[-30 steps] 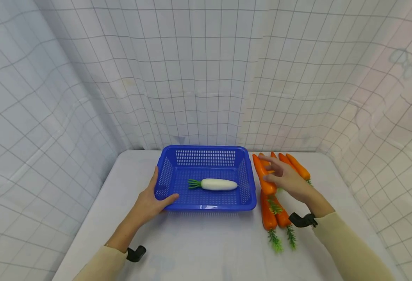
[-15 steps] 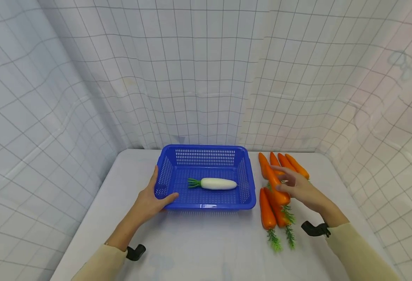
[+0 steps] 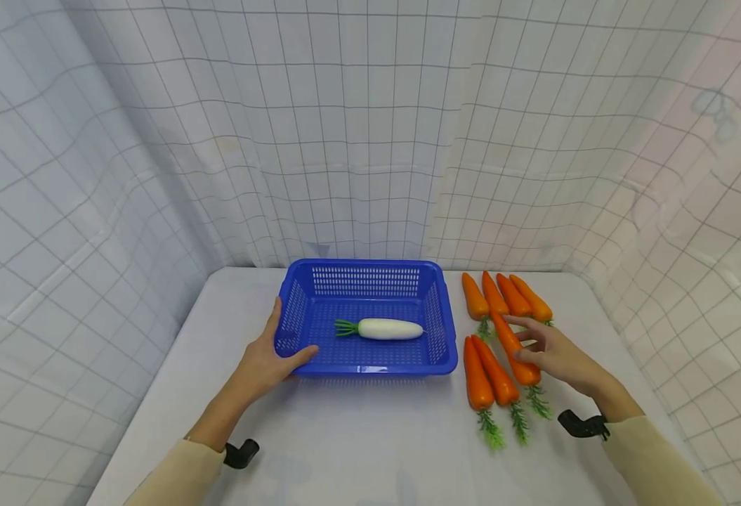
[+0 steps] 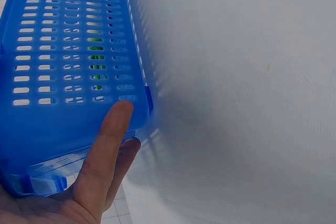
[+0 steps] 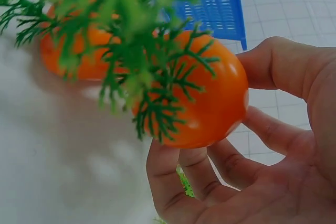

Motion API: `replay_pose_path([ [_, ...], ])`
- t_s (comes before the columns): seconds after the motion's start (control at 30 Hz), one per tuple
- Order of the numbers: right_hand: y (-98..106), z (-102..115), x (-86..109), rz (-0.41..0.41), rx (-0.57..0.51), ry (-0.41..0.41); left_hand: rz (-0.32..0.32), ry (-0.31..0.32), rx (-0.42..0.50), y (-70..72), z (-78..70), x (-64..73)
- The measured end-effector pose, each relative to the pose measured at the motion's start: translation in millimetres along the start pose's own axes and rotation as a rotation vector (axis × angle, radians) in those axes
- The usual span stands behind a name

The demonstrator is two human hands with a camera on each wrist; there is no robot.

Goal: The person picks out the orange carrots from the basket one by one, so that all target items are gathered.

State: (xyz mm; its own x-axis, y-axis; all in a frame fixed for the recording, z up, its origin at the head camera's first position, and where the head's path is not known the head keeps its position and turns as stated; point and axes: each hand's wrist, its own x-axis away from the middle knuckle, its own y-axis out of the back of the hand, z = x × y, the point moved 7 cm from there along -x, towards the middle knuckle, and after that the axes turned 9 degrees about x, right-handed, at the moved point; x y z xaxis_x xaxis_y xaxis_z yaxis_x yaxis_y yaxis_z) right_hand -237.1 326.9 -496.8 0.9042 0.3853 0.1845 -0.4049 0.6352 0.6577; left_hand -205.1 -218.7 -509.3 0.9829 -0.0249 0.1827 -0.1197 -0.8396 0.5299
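Observation:
My left hand (image 3: 264, 364) grips the front left corner of a blue plastic basket (image 3: 370, 370), thumb over the front rim and fingers along the left side. A white radish (image 3: 390, 329) with green stems lies across the basket floor. In the left wrist view, slots in the basket wall (image 4: 58, 124) show a bit of green. On the right, my right hand (image 3: 558, 353) holds an orange carrot (image 3: 513, 349) between thumb and fingers, its leafy top toward me. The right wrist view shows this carrot's thick end (image 5: 223, 100) up close, partly behind its leaves.
Two carrots, one at the left (image 3: 476, 376) and one in the middle (image 3: 498, 372), lie just left of the held one. Behind them is a row of several more carrots (image 3: 514, 295). White gridded curtains (image 3: 370, 140) surround the white table (image 3: 370, 443) at the back and sides.
My right hand has carried the carrot rightward and toward me, away from the basket, to beside the two front carrots. The left hand keeps its place on the basket.

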Motion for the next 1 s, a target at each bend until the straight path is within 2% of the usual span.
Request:
replay_pose_path([
  [0.27,-8,-11,3.8,0.028,0.031,-0.024,-0.006,0.001,0.004,-1.0,0.1,-1.0],
  [0.67,-15,-15,5.7,0.037,0.076,-0.016,-0.013,0.004,-0.012,-1.9,0.9,-0.8],
  [1.0,-19,-20,7.5,0.059,0.080,-0.052,-0.012,-0.005,-0.002,-1.4,0.6,0.2],
])
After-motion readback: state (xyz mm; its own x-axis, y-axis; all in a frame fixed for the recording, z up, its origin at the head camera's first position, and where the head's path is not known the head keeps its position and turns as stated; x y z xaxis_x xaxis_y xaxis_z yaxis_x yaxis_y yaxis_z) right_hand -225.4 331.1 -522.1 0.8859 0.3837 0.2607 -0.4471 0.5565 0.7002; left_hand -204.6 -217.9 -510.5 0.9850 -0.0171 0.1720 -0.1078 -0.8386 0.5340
